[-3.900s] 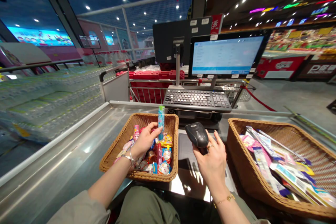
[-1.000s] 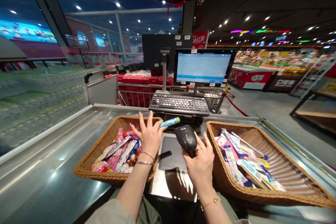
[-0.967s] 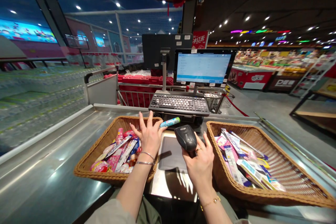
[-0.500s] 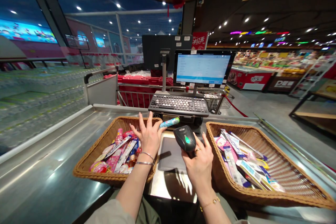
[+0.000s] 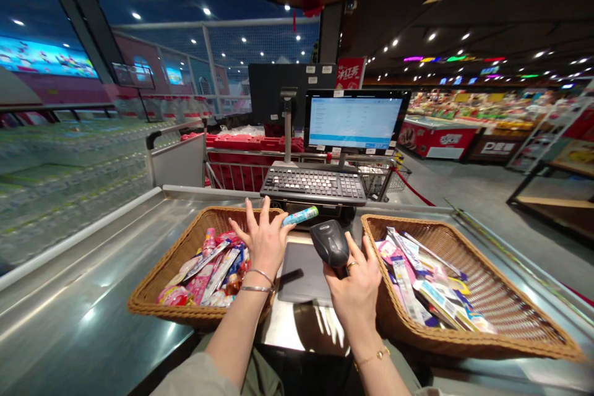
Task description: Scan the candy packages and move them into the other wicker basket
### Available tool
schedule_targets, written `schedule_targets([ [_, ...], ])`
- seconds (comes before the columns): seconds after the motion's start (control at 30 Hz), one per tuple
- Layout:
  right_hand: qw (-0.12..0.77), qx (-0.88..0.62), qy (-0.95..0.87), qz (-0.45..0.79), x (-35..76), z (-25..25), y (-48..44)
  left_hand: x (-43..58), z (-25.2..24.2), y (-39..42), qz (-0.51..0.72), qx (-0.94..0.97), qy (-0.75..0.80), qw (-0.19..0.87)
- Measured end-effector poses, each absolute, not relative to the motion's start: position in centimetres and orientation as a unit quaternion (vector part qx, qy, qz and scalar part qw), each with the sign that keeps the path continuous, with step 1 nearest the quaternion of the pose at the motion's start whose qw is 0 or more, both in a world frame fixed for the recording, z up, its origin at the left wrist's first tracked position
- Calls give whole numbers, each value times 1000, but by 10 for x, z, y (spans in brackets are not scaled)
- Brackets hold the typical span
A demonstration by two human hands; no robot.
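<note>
My left hand (image 5: 264, 240) pinches a small blue tube (image 5: 300, 216) between thumb and forefinger, its other fingers spread, above the right rim of the left wicker basket (image 5: 158, 284). That basket holds several colourful snack packets. My right hand (image 5: 356, 284) grips a black handheld scanner (image 5: 330, 242), whose head points up towards the tube. The tube lies nearly level just in front of the scanner. The right wicker basket (image 5: 501, 315) holds several flat packets.
A keyboard (image 5: 314, 184) and a lit screen (image 5: 355, 122) stand behind the hands, with a second monitor's back to the left. A dark pad (image 5: 301, 272) lies between the baskets on the steel counter (image 5: 93, 309). Red crates and a wire cart sit behind.
The tube, held upright earlier, now lies level by the scanner. The scanner's green light, lit half a second ago, is off. The hands have hardly moved in the last second.
</note>
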State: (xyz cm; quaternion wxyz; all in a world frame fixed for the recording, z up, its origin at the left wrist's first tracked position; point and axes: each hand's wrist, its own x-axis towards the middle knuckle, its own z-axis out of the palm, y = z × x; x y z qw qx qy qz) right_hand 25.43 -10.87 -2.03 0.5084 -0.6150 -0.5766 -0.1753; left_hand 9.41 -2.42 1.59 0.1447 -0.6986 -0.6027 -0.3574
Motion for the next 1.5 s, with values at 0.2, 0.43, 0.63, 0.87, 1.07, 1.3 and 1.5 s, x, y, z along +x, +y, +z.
schedule_targets([
  [0.2,501,-620,-571,-197,265,-19,-114,107,21,-31,-359,-708,-592,139],
  [0.43,498,-650,-534,-211,275,-17,-125,126,23,-35,-367,-722,-571,133],
  [0.63,508,-665,-499,-225,292,-14,-133,145,22,-40,-371,-731,-559,126],
  [0.87,517,-673,-469,-242,315,-10,-143,170,24,-46,-371,-748,-539,112],
  [1.07,528,-690,-431,-241,333,-11,-150,190,23,-50,-370,-761,-525,91],
  [1.3,547,-709,-392,-212,355,-14,-158,212,21,-54,-365,-781,-502,71],
  [1.5,561,-725,-346,-197,373,-16,-162,230,16,-55,-366,-797,-476,69],
])
